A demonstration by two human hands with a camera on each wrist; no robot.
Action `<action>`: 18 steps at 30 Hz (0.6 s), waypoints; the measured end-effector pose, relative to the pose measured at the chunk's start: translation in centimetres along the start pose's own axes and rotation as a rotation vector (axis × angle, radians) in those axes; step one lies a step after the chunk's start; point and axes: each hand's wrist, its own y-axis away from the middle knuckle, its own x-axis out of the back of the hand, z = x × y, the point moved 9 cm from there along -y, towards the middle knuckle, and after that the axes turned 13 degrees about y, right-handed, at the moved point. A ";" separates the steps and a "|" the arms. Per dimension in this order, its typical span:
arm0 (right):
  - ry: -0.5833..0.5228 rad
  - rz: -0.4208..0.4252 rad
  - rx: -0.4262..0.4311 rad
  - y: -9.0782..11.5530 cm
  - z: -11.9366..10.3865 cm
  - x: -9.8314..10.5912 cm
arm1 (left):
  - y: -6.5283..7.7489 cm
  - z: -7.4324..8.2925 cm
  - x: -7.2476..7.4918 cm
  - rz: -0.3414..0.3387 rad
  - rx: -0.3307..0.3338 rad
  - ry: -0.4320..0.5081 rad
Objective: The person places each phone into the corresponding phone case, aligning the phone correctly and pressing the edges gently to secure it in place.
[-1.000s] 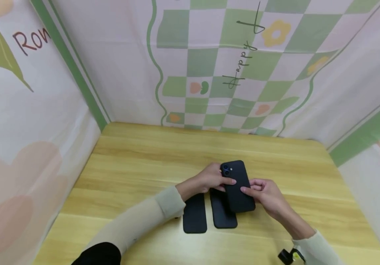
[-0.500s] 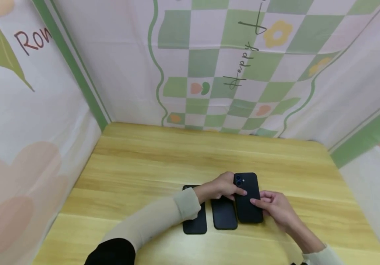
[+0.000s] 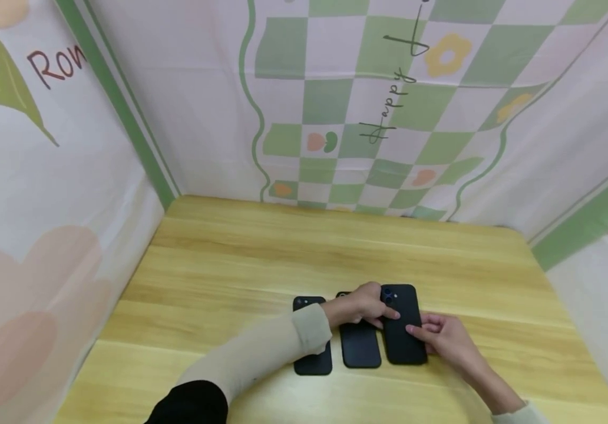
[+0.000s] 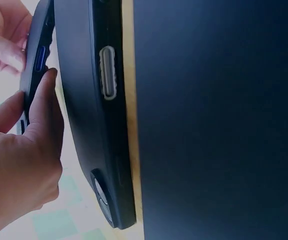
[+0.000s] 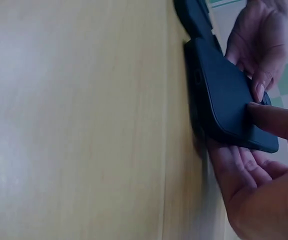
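Note:
Three black phones in matte black cases are in the head view. My left hand (image 3: 370, 303) pinches the upper left edge of the rightmost phone (image 3: 406, 338), thumb across its back near the camera lenses. My right hand (image 3: 447, 338) grips the same phone's right edge. In the right wrist view, that phone (image 5: 224, 95) is close over the table, with the right thumb on its back and the other fingers underneath. The middle phone (image 3: 359, 347) lies back up, partly hidden by the left hand. Under the left sleeve, the leftmost phone (image 3: 314, 362) is partly covered.
The phones are on a light wood-grain table (image 3: 230, 247). Behind it hangs a green and white checked cloth (image 3: 367, 118) with flowers and lettering. More printed cloth (image 3: 60, 200) closes off the left side. The left sleeve (image 3: 261, 347) crosses low over the leftmost phone.
Both hands have carried the gripped phone right and toward me, from overlapping the middle phone to a spot beside it. The middle and leftmost phones stay in place.

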 end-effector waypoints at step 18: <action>0.489 0.193 0.059 0.0 -1.0 1.5 | -1.0 1.5 0.0 0.069 -0.167 -0.362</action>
